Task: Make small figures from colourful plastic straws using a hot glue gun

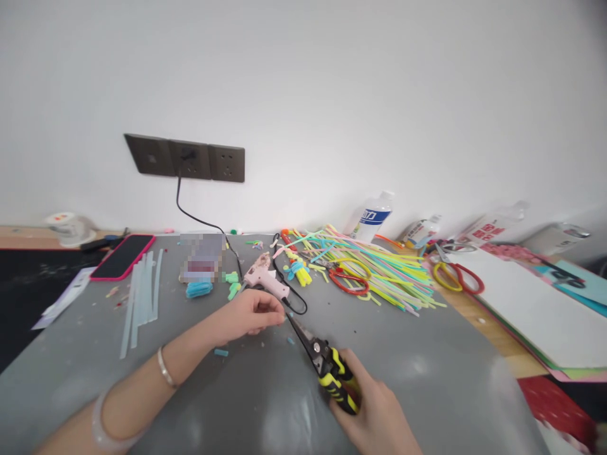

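My right hand (379,404) is wrapped round the black and yellow handles of a pair of shears (339,382). The blades point up and left, their tips close to the fingers of my left hand (258,314). Those fingers are curled in a pinch; whatever they hold, if anything, is too small to see. Just beyond my left hand lies a pink glue gun (265,278) with a black cord. Small blue cut pieces (220,352) rest on the grey table cover (246,404) near my left wrist, which wears a bangle.
Colourful pipe cleaners (379,272) spread at the back right, with red and yellow scissors (351,278) on them. Clear glue sticks (142,297) and a pink-cased phone (123,257) lie left. A white bottle (372,218) stands by the wall, below and right of the sockets (190,159).
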{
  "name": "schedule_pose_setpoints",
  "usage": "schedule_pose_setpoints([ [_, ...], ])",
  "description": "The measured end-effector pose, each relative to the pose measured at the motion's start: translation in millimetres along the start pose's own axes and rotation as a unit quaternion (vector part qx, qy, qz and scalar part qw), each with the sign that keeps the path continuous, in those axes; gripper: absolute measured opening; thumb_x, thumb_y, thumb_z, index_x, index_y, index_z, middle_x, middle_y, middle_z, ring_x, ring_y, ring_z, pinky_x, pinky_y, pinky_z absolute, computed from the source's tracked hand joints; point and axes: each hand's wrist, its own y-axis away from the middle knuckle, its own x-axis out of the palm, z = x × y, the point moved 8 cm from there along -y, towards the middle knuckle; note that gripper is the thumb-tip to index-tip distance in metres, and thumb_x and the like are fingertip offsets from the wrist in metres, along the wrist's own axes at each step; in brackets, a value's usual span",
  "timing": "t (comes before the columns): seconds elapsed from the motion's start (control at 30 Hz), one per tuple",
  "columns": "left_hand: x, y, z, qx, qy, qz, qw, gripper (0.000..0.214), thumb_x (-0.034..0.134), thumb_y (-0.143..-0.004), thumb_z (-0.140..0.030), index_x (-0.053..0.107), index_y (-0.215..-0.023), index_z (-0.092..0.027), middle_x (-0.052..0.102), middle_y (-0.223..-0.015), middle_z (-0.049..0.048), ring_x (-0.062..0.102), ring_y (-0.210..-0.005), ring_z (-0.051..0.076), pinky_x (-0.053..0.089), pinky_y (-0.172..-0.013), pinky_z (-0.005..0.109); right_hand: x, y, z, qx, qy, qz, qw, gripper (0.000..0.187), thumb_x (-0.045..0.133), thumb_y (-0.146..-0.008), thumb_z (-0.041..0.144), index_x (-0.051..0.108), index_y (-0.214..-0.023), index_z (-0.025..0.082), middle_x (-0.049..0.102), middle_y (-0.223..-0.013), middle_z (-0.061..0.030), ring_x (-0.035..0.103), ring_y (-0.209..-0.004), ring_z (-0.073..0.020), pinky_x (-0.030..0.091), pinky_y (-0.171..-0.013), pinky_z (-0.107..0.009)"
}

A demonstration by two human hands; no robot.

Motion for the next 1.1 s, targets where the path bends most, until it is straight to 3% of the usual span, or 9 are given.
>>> schedule_pose_setpoints([
  [0.17, -12.0, 1.5, -2.9, 0.011, -0.137, -0.027, 0.99, 0.021, 0.066, -0.075, -0.035, 0.068, -0.076, -0.014, 0.057, -0.064, -0.0025, 0.045, -0.055, 0.01, 0.035, -0.053, 0.021, -8.7, 0.3, 2.1, -0.011, -0.002, -0.031, 0.999, 0.048, 0.055, -0.064, 0.018, 0.056, -0.111, 0.026, 0.071, -0.085, -0.0018, 0.069, -0.069, -0.0205, 0.051, -0.063, -0.026],
  [0.33, -18.2, 1.9, -0.8, 0.015, -0.201, -0.041, 0.979, 0.016, 0.063, -0.074, -0.031, 0.068, -0.076, -0.015, 0.063, -0.068, 0.0, 0.055, -0.062, 0.013, 0.041, -0.057, 0.022, -7.9, -4.0, -4.5, -0.004, -0.008, 0.002, 1.0, 0.048, 0.055, -0.065, 0.02, 0.055, -0.113, 0.024, 0.07, -0.093, -0.0049, 0.069, -0.078, -0.0222, 0.052, -0.068, -0.029],
  [0.47, -15.5, 0.6, 4.7, 0.003, -0.146, -0.024, 0.989, 0.017, 0.064, -0.074, -0.034, 0.062, -0.076, -0.017, 0.057, -0.064, -0.0023, 0.052, -0.055, 0.013, 0.042, -0.048, 0.022, -12.4, -9.8, -14.4, 0.022, -0.021, 0.002, 1.0, 0.05, 0.054, -0.067, 0.024, 0.054, -0.117, 0.023, 0.07, -0.095, -0.0053, 0.069, -0.081, -0.0221, 0.053, -0.071, -0.03],
  [0.57, -13.5, -0.7, 2.1, 0.027, -0.084, -0.027, 0.996, 0.018, 0.066, -0.073, -0.032, 0.055, -0.072, -0.018, 0.058, -0.066, -0.0016, 0.053, -0.056, 0.012, 0.047, -0.049, 0.023, -22.0, -12.0, -27.5, 0.049, -0.009, -0.012, 0.999, 0.05, 0.055, -0.067, 0.027, 0.056, -0.117, 0.02, 0.071, -0.099, -0.0085, 0.069, -0.086, -0.025, 0.053, -0.076, -0.033],
  [0.67, -11.2, -0.4, -5.6, 0.063, -0.042, -0.035, 0.997, 0.017, 0.067, -0.073, -0.029, 0.054, -0.07, -0.017, 0.06, -0.072, 0.0005, 0.055, -0.062, 0.012, 0.051, -0.054, 0.024, -20.3, -7.3, -34.8, 0.058, -0.054, 0.048, 0.996, 0.053, 0.053, -0.069, 0.028, 0.055, -0.122, 0.019, 0.072, -0.099, -0.0089, 0.071, -0.086, -0.0243, 0.054, -0.072, -0.029],
  [0.8, -9.0, 2.6, -16.5, 0.11, -0.014, -0.05, 0.993, 0.017, 0.068, -0.071, -0.025, 0.055, -0.068, -0.016, 0.062, -0.082, 0.0024, 0.056, -0.067, 0.011, 0.052, -0.061, 0.024, -16.3, 4.2, -23.6, 0.062, -0.127, 0.101, 0.985, 0.059, 0.053, -0.071, 0.026, 0.054, -0.129, 0.017, 0.074, -0.096, -0.0079, 0.071, -0.088, -0.0229, 0.054, -0.076, -0.027],
  [0.93, -6.1, 4.9, -19.9, 0.132, -0.002, -0.048, 0.99, 0.017, 0.07, -0.071, -0.024, 0.056, -0.068, -0.015, 0.063, -0.084, 0.0046, 0.058, -0.072, 0.012, 0.05, -0.066, 0.024, -5.6, 6.0, 3.6, 0.036, -0.156, 0.151, 0.976, 0.053, 0.052, -0.065, 0.02, 0.062, -0.118, 0.019, 0.071, -0.077, -0.003, 0.07, -0.079, -0.0224, 0.052, -0.068, -0.025],
  [1.1, -2.2, 4.8, -16.1, 0.121, 0.024, -0.034, 0.992, 0.017, 0.071, -0.067, -0.022, 0.056, -0.068, -0.015, 0.063, -0.086, 0.0046, 0.058, -0.068, 0.011, 0.05, -0.066, 0.024, 1.2, 1.5, 14.1, 0.013, -0.178, 0.143, 0.974, 0.053, 0.053, -0.067, 0.017, 0.061, -0.119, 0.02, 0.07, -0.075, -0.0017, 0.068, -0.07, -0.0192, 0.05, -0.061, -0.022],
])
